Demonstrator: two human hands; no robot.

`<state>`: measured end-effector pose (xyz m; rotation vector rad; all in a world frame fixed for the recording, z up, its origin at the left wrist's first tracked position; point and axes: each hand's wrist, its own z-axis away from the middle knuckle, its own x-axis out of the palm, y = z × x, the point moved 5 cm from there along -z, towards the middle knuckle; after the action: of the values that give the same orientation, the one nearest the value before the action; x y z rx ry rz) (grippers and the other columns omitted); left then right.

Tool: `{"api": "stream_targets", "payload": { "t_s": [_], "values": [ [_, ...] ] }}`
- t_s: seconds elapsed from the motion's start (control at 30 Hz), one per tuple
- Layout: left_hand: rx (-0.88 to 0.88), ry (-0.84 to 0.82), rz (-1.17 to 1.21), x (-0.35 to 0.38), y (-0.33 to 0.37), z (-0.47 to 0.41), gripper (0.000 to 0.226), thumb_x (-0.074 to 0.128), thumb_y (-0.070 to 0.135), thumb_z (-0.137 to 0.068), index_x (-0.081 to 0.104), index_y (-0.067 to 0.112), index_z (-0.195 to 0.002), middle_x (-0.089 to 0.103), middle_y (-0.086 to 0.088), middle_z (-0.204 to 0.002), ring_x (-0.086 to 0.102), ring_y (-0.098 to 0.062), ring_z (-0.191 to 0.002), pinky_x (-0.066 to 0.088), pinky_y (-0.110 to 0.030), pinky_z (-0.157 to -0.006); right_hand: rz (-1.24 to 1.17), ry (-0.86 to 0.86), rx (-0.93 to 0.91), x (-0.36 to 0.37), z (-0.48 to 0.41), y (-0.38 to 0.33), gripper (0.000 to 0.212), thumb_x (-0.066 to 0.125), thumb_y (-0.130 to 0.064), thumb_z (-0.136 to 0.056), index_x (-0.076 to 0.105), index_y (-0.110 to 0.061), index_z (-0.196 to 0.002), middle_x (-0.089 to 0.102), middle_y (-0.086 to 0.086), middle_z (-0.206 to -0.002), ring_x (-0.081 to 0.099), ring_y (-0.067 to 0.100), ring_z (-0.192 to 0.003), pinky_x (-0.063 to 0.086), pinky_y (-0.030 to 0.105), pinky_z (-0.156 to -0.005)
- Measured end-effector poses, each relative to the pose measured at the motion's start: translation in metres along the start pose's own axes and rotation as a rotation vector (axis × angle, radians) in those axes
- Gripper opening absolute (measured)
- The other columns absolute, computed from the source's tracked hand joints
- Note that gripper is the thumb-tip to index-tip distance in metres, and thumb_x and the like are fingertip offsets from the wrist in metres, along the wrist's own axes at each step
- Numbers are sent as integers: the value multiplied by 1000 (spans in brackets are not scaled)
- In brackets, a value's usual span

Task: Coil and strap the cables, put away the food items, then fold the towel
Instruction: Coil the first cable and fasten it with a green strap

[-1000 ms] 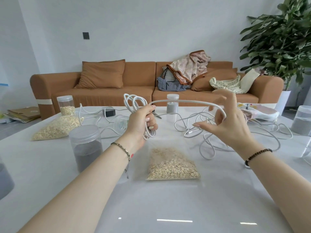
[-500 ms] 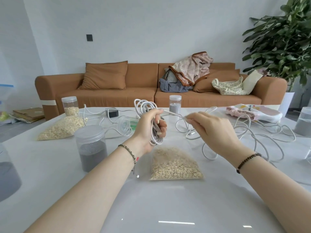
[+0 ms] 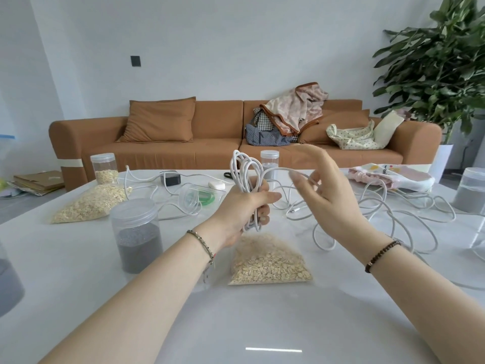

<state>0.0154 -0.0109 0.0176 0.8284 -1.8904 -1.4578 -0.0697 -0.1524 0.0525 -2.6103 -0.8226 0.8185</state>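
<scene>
My left hand (image 3: 244,206) grips a bundle of white cable loops (image 3: 245,170) upright above the white table (image 3: 262,324). My right hand (image 3: 325,198) is raised just to the right with its fingers spread, and the cable's free run passes over them from the bundle. The rest of the white cable (image 3: 393,208) lies tangled on the table to the right. A clear bag of oats (image 3: 267,261) lies under my hands, and a second oat bag (image 3: 91,202) sits at the left. A pink and white towel (image 3: 388,178) lies at the back right.
Lidded jars of grey grains stand at the left (image 3: 136,232), far right (image 3: 469,190) and behind the bundle (image 3: 269,161); an oat jar (image 3: 104,168) stands back left. A black charger (image 3: 172,178), a white adapter (image 3: 216,184) and an open clear container (image 3: 196,198) lie mid-table. A brown sofa (image 3: 210,143) stands behind.
My right hand, which was pinching the cable close to the bundle, has lifted and opened its fingers, carrying another length of cable up and over toward the coil in my left hand.
</scene>
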Motion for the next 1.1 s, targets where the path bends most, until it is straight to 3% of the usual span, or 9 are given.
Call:
{"api": "stream_targets", "payload": {
  "t_s": [0.13, 0.23, 0.3, 0.37, 0.6, 0.73, 0.87, 0.97, 1.1],
  "values": [
    [-83, -170, -26, 13, 3, 10, 26, 66, -3, -83, 46, 12, -75, 30, -5, -65, 31, -11, -44, 31, -23, -46, 56, -134, -84, 6, -4, -18, 50, 53, -56, -95, 42, -46, -142, 45, -24, -134, 55, 7, -97, 51, 34, -75],
    [-114, -255, -220, 23, -2, 16, 25, 63, -7, -87, 49, 5, -71, 35, -6, -56, 37, -14, -43, 36, -24, -46, 15, -194, -124, 7, -6, -27, 60, 49, -64, -92, 33, -52, -148, 42, -24, -137, 53, 2, -100, 47, 22, -75],
    [-84, -280, -350, 31, -2, 19, 14, 64, -7, -88, 54, -4, -79, 39, -7, -54, 44, -17, -43, 41, -25, -46, 96, -210, -194, 9, -5, -32, 58, 47, -66, -91, 37, -50, -146, 43, -26, -137, 49, -8, -111, 41, 12, -80],
    [-54, -292, -416, 36, 0, 21, 13, 65, -7, -88, 56, -2, -80, 42, -4, -50, 47, -17, -45, 42, -25, -46, 135, -230, -188, 12, -5, -30, 54, 47, -68, -90, 50, -44, -139, 50, -24, -133, 47, -6, -116, 41, 13, -84],
    [-47, -300, -444, 39, 0, 20, 34, 66, -7, -87, 44, 10, -68, 34, 1, -49, 37, -16, -45, 39, -23, -46, 198, -230, -136, 15, -8, -16, 60, 44, -72, -88, 66, -31, -126, 66, -16, -104, 54, 0, -95, 47, 26, -78],
    [-86, -275, -405, 37, -1, 19, 22, 66, -6, -87, 51, 7, -79, 34, 0, -51, 35, -15, -47, 38, -23, -47, 173, -216, -117, 21, -7, -16, 59, 43, -69, -89, 66, -31, -127, 65, -16, -94, 57, 2, -83, 45, 21, -69],
    [-116, -231, -405, 32, -4, 18, 26, 69, -3, -85, 50, 8, -71, 40, 1, -50, 40, -14, -48, 39, -23, -50, 154, -205, -117, 25, -7, -20, 51, 44, -61, -91, 69, -29, -121, 68, -9, -87, 62, 12, -80, 50, 33, -71],
    [-139, -205, -422, 32, -6, 16, 23, 71, -1, -83, 51, 8, -75, 40, -3, -54, 40, -16, -48, 39, -23, -48, 123, -214, -141, 21, -7, -21, 40, 45, -56, -93, 68, -24, -102, 63, -13, -81, 60, 10, -76, 49, 34, -69],
    [-126, -219, -526, 38, -6, 16, 17, 69, -1, -81, 55, 6, -78, 44, -4, -53, 45, -15, -42, 39, -22, -43, 117, -205, -100, 19, -1, -18, 42, 49, -57, -93, 47, -19, -76, 49, -6, -66, 48, 14, -64, 37, 27, -56]
  ]
}}
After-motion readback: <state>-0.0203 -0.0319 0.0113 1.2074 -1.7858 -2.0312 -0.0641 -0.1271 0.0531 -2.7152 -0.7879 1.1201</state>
